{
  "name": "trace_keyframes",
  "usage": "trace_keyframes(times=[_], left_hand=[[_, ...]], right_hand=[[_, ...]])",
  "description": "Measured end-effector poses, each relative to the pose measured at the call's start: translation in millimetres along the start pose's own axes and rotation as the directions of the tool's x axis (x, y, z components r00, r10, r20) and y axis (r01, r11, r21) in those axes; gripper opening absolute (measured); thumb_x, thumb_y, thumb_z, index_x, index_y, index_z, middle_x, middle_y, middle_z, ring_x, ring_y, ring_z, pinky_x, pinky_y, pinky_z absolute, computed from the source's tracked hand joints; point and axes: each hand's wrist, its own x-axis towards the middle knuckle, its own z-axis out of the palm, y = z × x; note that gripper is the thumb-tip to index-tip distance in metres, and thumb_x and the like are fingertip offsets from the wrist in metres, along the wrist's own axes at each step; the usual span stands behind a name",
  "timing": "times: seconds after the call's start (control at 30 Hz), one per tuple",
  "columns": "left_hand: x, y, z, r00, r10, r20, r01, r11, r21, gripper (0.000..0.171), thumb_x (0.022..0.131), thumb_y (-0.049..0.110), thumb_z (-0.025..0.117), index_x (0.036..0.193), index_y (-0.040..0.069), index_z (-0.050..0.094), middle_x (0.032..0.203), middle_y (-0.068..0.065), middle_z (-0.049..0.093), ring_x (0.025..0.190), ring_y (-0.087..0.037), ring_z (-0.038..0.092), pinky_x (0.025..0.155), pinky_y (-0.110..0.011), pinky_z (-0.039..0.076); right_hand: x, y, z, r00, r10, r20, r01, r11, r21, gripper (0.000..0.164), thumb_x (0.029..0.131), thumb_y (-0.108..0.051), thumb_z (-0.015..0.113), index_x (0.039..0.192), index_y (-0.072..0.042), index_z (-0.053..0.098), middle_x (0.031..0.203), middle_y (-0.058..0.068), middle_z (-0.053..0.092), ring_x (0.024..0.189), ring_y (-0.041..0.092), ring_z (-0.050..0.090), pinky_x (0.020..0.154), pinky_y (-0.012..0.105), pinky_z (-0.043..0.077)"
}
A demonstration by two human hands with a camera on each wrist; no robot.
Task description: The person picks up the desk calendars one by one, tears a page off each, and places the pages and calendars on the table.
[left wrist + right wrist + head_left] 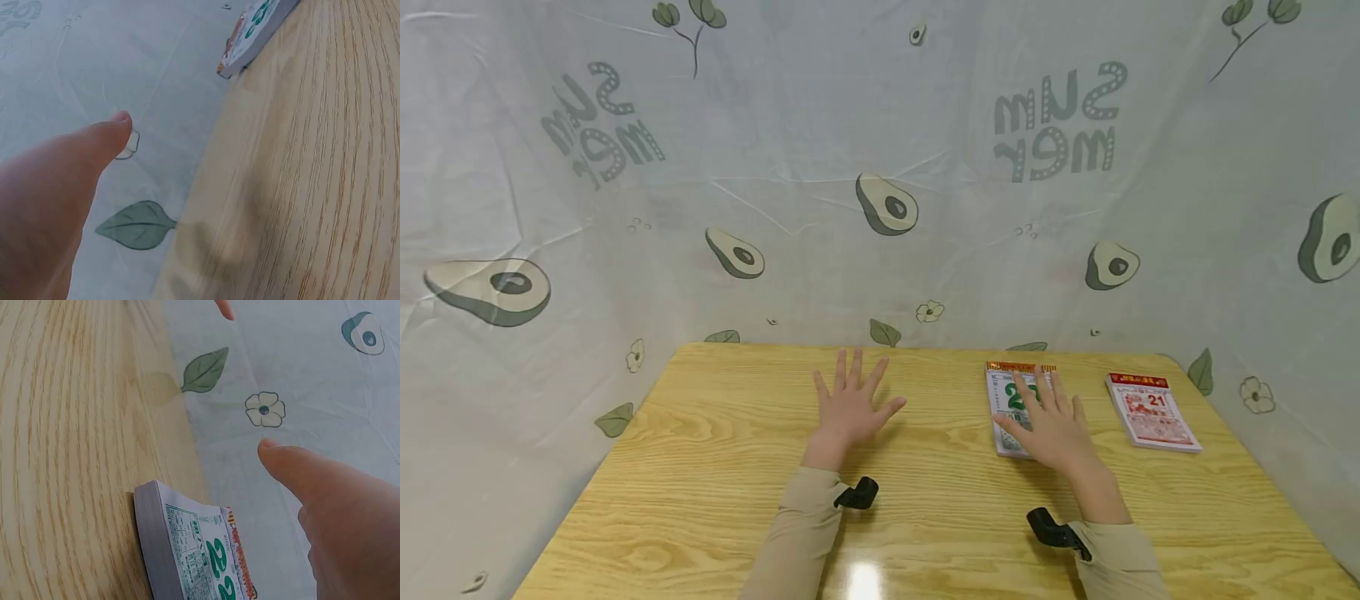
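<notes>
My left hand (pixel 850 408) is spread over the left-middle part of the wooden table with straight fingers and holds nothing. Its thumb (pixel 94 147) stands out in the left wrist view. My right hand (pixel 1051 429), also spread, is over a thick tear-off calendar (pixel 1002 398) with green numbers and partly covers it in the head view; whether it touches cannot be told there. In the right wrist view, the right thumb (pixel 306 481) appears apart from the calendar (pixel 187 544). Farther right lies a second tear-off calendar (pixel 1153 412) with a red top band and a red 21.
The wooden table (pixel 700 467) has its back edge against a pale hanging sheet (pixel 820 108) printed with avocados, leaves and lettering. This sheet also runs along both sides. A black wrist camera (pixel 859 493) sits at the left cuff, another black camera (pixel 1051 529) at the right.
</notes>
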Motion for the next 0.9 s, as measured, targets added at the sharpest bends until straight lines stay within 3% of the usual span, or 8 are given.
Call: trace_keyframes(times=[0.2,0.33,0.47,0.53,0.63,0.7,0.77,0.9], left_hand=[[1.6,6.7,-4.7,1.000,0.029,-0.012,-0.029,0.998,-0.050,0.075,0.092,0.073,0.035,0.155,0.041,0.010,0.165,-0.006,-0.004,0.152,-0.033,-0.010,0.111,-0.072,0.001],[2.0,14.2,-9.1,0.998,0.059,-0.010,-0.060,0.989,-0.135,0.075,0.093,0.072,0.034,0.155,0.039,0.009,0.165,-0.006,-0.005,0.151,-0.031,-0.014,0.111,-0.072,0.000],[1.3,23.4,-12.3,0.996,0.088,-0.003,-0.086,0.962,-0.258,0.074,0.094,0.069,0.034,0.156,0.038,0.007,0.165,-0.007,-0.003,0.152,-0.033,-0.011,0.112,-0.072,0.004],[0.8,28.4,-14.0,0.994,0.106,0.002,-0.099,0.936,-0.337,0.073,0.096,0.067,0.035,0.156,0.037,0.007,0.165,-0.007,-0.002,0.152,-0.035,-0.008,0.112,-0.072,0.006],[0.7,36.3,-15.5,0.988,0.153,-0.018,-0.144,0.873,-0.465,0.071,0.098,0.061,0.037,0.157,0.031,0.011,0.165,-0.012,0.001,0.151,-0.040,-0.004,0.112,-0.071,0.009],[1.0,41.6,-15.7,0.982,0.187,-0.024,-0.168,0.806,-0.568,0.069,0.100,0.056,0.038,0.157,0.026,0.012,0.164,-0.014,0.002,0.150,-0.041,-0.004,0.113,-0.069,0.008],[2.0,46.3,-13.8,0.974,0.223,-0.034,-0.189,0.724,-0.663,0.067,0.102,0.052,0.036,0.157,0.022,0.011,0.164,-0.015,0.003,0.151,-0.039,-0.003,0.116,-0.065,0.008],[4.2,54.5,-6.2,0.966,0.260,-0.007,-0.145,0.516,-0.844,0.065,0.104,0.049,0.031,0.157,0.023,0.005,0.165,-0.008,0.002,0.152,-0.029,0.000,0.120,-0.057,0.007]], right_hand=[[-0.1,3.8,-5.0,0.999,-0.016,-0.046,0.018,0.999,0.041,0.088,0.093,-0.063,0.046,0.157,-0.013,0.013,0.163,0.021,-0.004,0.149,0.045,-0.009,0.109,0.074,0.001],[-0.1,9.2,-10.4,0.997,-0.018,-0.072,0.024,0.996,0.086,0.088,0.094,-0.060,0.049,0.157,-0.014,0.009,0.162,0.023,-0.003,0.148,0.047,-0.007,0.107,0.075,0.004],[0.4,18.3,-15.5,0.996,-0.027,-0.084,0.039,0.989,0.142,0.087,0.096,-0.056,0.049,0.157,-0.011,0.008,0.160,0.028,-0.002,0.146,0.051,-0.005,0.106,0.076,0.008],[0.5,23.9,-17.4,0.995,-0.035,-0.094,0.051,0.983,0.175,0.086,0.097,-0.053,0.050,0.157,-0.009,0.008,0.160,0.030,-0.002,0.145,0.053,-0.005,0.106,0.076,0.008],[-0.4,31.1,-20.8,0.993,-0.039,-0.113,0.063,0.972,0.225,0.085,0.097,-0.050,0.051,0.157,-0.008,0.007,0.159,0.032,-0.001,0.144,0.055,-0.002,0.105,0.077,0.009],[-1.8,35.1,-23.4,0.994,-0.030,-0.105,0.057,0.963,0.265,0.085,0.098,-0.048,0.050,0.157,-0.009,0.004,0.159,0.031,-0.003,0.144,0.055,-0.003,0.104,0.078,0.008],[-3.3,38.6,-25.8,0.996,-0.018,-0.092,0.045,0.953,0.299,0.085,0.098,-0.048,0.050,0.157,-0.010,0.002,0.159,0.031,-0.005,0.144,0.056,-0.002,0.102,0.079,0.009],[-5.3,45.7,-29.9,0.997,-0.002,-0.079,0.029,0.936,0.352,0.083,0.100,-0.044,0.047,0.156,-0.007,-0.001,0.158,0.033,-0.006,0.142,0.058,-0.001,0.102,0.079,0.009]])
